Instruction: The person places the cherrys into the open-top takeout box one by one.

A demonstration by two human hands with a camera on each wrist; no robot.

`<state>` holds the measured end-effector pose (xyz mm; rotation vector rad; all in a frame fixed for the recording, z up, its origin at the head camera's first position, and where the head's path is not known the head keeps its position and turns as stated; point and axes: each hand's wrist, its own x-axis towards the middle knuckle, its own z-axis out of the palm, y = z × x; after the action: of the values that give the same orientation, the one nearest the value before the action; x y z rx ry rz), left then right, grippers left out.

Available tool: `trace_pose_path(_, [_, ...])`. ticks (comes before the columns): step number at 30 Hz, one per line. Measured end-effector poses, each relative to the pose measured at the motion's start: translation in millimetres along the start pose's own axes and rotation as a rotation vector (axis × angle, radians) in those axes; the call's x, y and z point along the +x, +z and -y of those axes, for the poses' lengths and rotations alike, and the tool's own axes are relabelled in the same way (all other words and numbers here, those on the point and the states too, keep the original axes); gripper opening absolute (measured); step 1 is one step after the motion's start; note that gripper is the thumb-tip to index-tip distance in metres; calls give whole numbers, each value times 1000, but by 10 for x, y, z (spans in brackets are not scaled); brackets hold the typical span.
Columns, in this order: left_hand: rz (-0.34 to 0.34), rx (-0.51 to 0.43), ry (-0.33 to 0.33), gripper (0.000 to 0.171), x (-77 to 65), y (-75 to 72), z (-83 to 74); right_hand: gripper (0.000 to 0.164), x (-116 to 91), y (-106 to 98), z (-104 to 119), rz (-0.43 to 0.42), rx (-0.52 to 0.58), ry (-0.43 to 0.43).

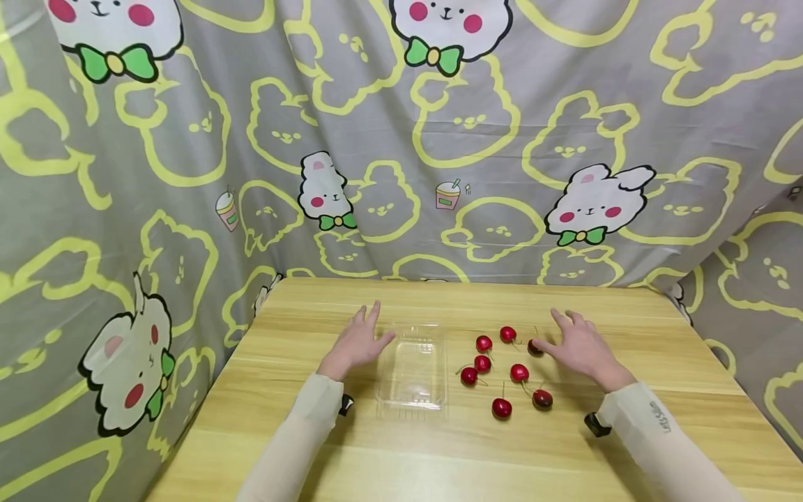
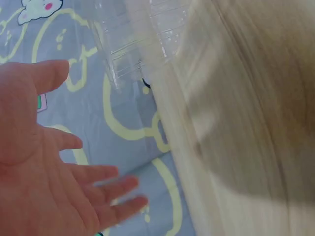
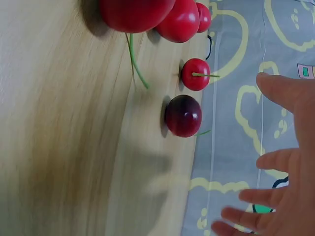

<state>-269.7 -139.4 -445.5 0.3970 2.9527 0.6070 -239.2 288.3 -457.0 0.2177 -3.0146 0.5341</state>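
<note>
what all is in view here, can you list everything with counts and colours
cherries: 8, bright to dark red, on the table right of the container
stems: several, green, on cherries
container: 1, clear, on the table between the hands
table: 1, light wood, under the container and cherries
curtain: grey with yellow outlines and white cartoon animals, around the table
wrist devices: 2, black, at the wrists
sleeves: 2, off-white, on the forearms
left hand: 1, bare, left of the container
right hand: 1, bare, right of the cherries

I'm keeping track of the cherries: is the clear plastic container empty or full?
Empty. In the head view, only the wooden tabletop shows through the container, and the visible cherries all lie outside it.
</note>
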Motion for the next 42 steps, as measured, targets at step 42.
trace_pose_path(42, [37, -470, 62, 60, -88, 354, 158, 61, 94, 293, -304, 158, 345, -116])
